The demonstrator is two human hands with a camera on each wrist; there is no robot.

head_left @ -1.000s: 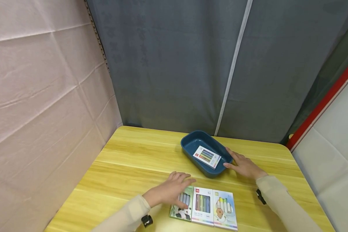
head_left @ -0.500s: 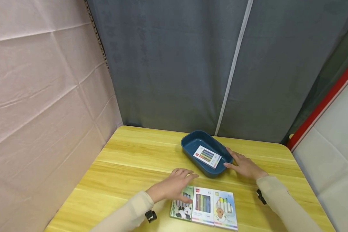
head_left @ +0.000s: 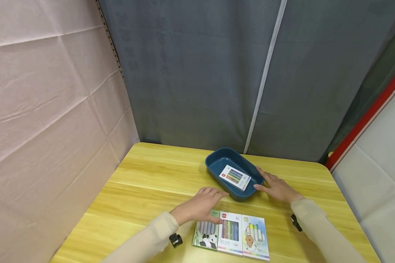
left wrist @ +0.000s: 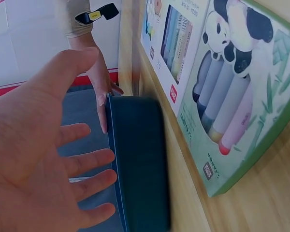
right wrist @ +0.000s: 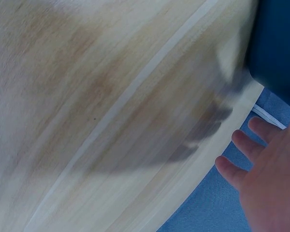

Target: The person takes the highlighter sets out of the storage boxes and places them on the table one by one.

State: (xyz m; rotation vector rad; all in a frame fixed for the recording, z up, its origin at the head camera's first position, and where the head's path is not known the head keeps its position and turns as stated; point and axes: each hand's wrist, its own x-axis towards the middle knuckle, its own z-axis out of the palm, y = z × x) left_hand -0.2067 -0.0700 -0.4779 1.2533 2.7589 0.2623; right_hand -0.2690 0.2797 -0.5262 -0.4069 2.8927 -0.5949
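Observation:
My left hand (head_left: 199, 206) is spread above the far ends of the marker boxes, holding nothing. The panda box (head_left: 206, 233) is green, the middle box (head_left: 230, 233) is white with a clear window, and the third box (head_left: 255, 237) has a bear picture. They lie side by side, with the left thumb over the panda and middle boxes. A dark blue basin (head_left: 222, 157) stands behind them, a small white marker box (head_left: 235, 178) lying in it. My right hand (head_left: 278, 188) holds the basin's right corner, thumb over the rim; its other fingers (right wrist: 246, 145) hang loose outside.
Everything stands on a yellow wood-grain table (head_left: 151, 171). A grey curtain (head_left: 191, 80) with a pale seam hangs behind its far edge. A pinkish cloth wall (head_left: 52, 109) rises on the left and a white panel (head_left: 378, 164) with a red border on the right.
My left hand has moved right, from over the panda box toward the middle box and the basin's front. My right hand, the basin and the marker boxes have stayed in place.

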